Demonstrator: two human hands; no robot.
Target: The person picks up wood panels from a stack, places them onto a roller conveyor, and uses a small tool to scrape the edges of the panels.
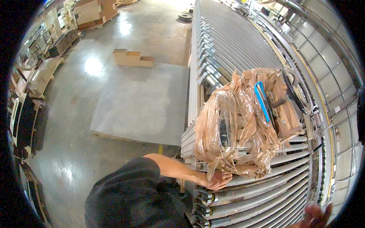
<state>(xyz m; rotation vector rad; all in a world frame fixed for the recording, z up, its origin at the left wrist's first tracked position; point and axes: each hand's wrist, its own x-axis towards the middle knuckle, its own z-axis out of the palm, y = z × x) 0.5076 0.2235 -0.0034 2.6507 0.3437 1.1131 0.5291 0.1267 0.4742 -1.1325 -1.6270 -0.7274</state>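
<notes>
A bundle in crumpled, brownish clear plastic wrap (243,125) rests on a conveyor of metal rollers (262,193). Dark pieces show through the film; what they are I cannot make out. On top lies a long blue snap-off utility knife (261,101), beside a dark strip. Against the far right side of the bundle leans a black ring-shaped reel (296,91). My left hand (218,180) is at the near lower edge of the wrap, fingers curled against the film just above the rollers. At the lower right rim my right hand (317,216) is blurred, away from the bundle.
Left of the conveyor, a large grey flat panel (140,102) lies low over the floor, with a stepped brown cardboard piece (133,59) at its far edge. Stacked boards (26,117) line the far left. A rail (323,152) and wall panels run along the right.
</notes>
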